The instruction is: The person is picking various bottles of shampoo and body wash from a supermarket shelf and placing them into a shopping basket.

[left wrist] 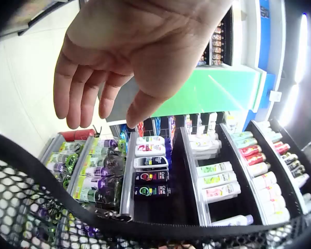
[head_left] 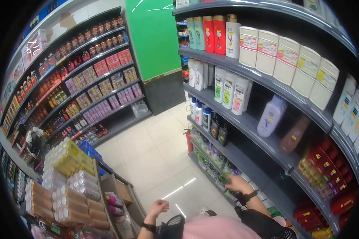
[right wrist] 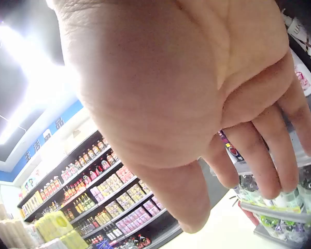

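Observation:
My left hand (head_left: 158,208) hangs over the tiled floor with its fingers loosely bent. The left wrist view shows nothing in this hand (left wrist: 129,67). Over by the right-hand shelving, my right hand (head_left: 241,185) is held low beside the lower shelves, overlapping the row of clear bottles with green and purple labels (head_left: 215,159). From the right wrist, that hand (right wrist: 197,98) has spread, relaxed fingers and an empty palm. Above it on the shelving are dark shampoo bottles (head_left: 222,134), white shampoo bottles (head_left: 228,89) and a lilac bottle (head_left: 272,116).
A stand at the lower left carries shrink-wrapped packs of cans (head_left: 70,203), with a blue crate (head_left: 91,151) behind. Tall shelving with boxes and bottles (head_left: 93,93) lines the far left wall. A green pillar (head_left: 153,40) stands ahead, beyond the tiled floor (head_left: 147,149).

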A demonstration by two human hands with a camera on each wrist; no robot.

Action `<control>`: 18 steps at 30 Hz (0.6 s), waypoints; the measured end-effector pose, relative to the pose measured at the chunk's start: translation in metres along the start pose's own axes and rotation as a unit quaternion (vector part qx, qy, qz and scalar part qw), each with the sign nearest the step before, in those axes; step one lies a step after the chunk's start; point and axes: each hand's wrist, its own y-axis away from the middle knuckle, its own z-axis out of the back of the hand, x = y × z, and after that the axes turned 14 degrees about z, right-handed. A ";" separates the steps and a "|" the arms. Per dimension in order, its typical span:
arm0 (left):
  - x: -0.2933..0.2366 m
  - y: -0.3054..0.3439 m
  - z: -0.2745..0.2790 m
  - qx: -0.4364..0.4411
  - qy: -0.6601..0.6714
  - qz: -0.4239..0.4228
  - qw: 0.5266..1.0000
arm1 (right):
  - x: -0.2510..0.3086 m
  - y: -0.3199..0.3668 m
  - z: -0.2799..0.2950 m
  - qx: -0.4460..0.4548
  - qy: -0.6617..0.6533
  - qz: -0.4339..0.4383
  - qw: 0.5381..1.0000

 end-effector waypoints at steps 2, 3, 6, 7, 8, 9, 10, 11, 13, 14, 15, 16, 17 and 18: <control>-0.042 -0.038 -0.007 0.008 -0.033 -0.062 0.998 | -0.011 -0.026 0.015 -0.001 0.006 -0.013 1.000; -0.063 -0.050 -0.013 0.007 -0.048 -0.095 0.994 | -0.015 -0.036 0.020 -0.001 0.013 -0.027 1.000; -0.124 -0.066 -0.052 -0.019 -0.102 -0.158 0.982 | -0.031 -0.058 0.030 -0.006 0.016 -0.041 0.999; -0.139 -0.071 -0.064 -0.003 -0.105 -0.180 0.978 | -0.039 -0.064 0.032 -0.016 0.015 -0.042 0.999; -0.150 -0.076 -0.072 0.013 -0.107 -0.202 0.973 | -0.045 -0.070 0.032 -0.015 0.016 -0.047 0.999; -0.156 -0.081 -0.075 0.017 -0.108 -0.200 0.974 | -0.048 -0.076 0.032 -0.009 -0.006 -0.044 0.999; -0.161 -0.088 -0.077 0.036 -0.129 -0.182 0.974 | -0.052 -0.082 0.032 -0.004 -0.027 -0.042 0.999; -0.165 -0.096 -0.079 0.057 -0.150 -0.162 0.974 | -0.057 -0.086 0.034 -0.002 -0.027 -0.049 0.998; -0.177 -0.119 -0.082 0.073 -0.181 -0.134 0.972 | -0.062 -0.094 0.043 0.000 -0.067 -0.095 0.993; -0.185 -0.132 -0.086 0.083 -0.211 -0.109 0.968 | -0.067 -0.099 0.050 0.001 -0.066 -0.103 0.993; -0.193 -0.146 -0.088 0.092 -0.218 -0.102 0.966 | -0.070 -0.104 0.054 -0.020 -0.075 -0.128 0.989; -0.204 -0.162 -0.092 0.098 -0.240 -0.108 0.960 | -0.074 -0.110 0.057 -0.041 -0.084 -0.154 0.984; -0.215 -0.178 -0.096 0.104 -0.261 -0.114 0.953 | -0.080 -0.117 0.058 -0.042 -0.088 -0.166 0.981; -0.231 -0.193 -0.102 0.130 -0.263 -0.140 0.946 | -0.088 -0.125 0.057 -0.087 -0.103 -0.166 0.977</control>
